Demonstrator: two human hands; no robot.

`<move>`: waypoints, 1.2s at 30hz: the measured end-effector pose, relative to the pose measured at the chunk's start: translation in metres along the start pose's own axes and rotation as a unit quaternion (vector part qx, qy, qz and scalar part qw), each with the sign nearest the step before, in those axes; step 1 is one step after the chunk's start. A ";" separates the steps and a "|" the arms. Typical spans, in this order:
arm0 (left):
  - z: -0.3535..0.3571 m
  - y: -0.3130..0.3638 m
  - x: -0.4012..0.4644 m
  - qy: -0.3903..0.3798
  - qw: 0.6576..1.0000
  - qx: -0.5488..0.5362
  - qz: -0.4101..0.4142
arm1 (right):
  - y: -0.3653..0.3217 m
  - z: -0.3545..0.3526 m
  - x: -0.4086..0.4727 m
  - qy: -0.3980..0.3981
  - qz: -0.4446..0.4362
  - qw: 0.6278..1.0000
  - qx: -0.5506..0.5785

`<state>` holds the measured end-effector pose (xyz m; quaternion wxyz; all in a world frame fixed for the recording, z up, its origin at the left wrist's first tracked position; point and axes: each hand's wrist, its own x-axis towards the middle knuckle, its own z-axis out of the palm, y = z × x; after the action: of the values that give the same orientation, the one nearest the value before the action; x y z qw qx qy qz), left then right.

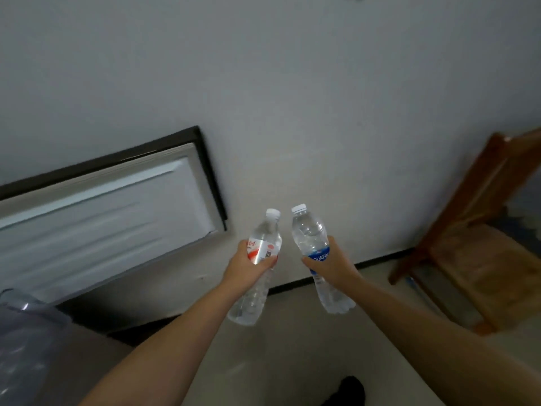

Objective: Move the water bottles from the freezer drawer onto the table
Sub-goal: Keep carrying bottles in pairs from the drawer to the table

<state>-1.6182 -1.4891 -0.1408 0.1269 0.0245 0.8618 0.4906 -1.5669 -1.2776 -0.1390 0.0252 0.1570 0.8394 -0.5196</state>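
With the left hand (247, 263) closed on the red-labelled bottle (257, 268) and the right hand (330, 265) closed on the blue-labelled bottle (317, 256), keep both caps toward 12 o'clock while carrying them to the desk

Right bottle (317, 253): blue label reads "QUAFIN", partly covered. Left bottle (259, 268): red-and-white label print illegible.

2 bare forearms reach into view from the bottom edge, with no sleeves, watches, bands or rings showing on them. The left hand (248, 266) and the right hand (330, 266) are bare too, without gloves. Fingernails look short and unpainted, though blur hides fine detail. Low in the picture, 1 dark shoe (349, 391) shows, black and rounded at the toe.
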 end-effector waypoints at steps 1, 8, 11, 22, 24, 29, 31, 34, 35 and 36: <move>0.015 0.013 0.005 -0.018 1.000 0.010 0.012 | 0.010 -0.017 -0.003 0.021 0.011 1.000 -0.003; 0.154 0.113 0.038 -0.170 0.974 0.084 0.126 | 0.087 -0.162 -0.023 0.190 0.079 0.978 0.024; 0.225 0.152 0.043 -0.203 0.963 0.088 0.156 | 0.121 -0.225 -0.035 0.233 0.108 0.966 0.023; 0.462 0.268 0.021 -0.391 0.882 0.095 0.244 | 0.229 -0.397 -0.114 0.386 0.198 0.892 0.127; 0.495 0.283 0.018 -0.423 0.863 0.100 0.258 | 0.243 -0.415 -0.125 0.405 0.212 0.877 0.149; 0.590 0.332 0.010 -0.483 0.807 0.133 0.313 | 0.287 -0.472 -0.151 0.468 0.248 0.830 0.171; 0.628 0.357 0.007 -0.498 0.791 0.140 0.328 | 0.300 -0.498 -0.158 0.502 0.255 0.808 0.172; 0.683 0.400 -0.001 -0.515 0.763 0.165 0.354 | 0.314 -0.537 -0.173 0.555 0.277 0.762 0.186; 0.698 0.413 -0.004 -0.524 0.753 0.168 0.362 | 0.318 -0.548 -0.178 0.574 0.281 0.747 0.186; 0.717 0.427 -0.009 -0.532 0.738 0.175 0.376 | 0.322 -0.560 -0.184 0.595 0.284 0.729 0.185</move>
<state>-1.4708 -0.6675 -0.1242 0.3637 0.6257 0.6450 0.2455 -1.2315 -0.6962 -0.1234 -0.3620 0.6667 0.4866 -0.4333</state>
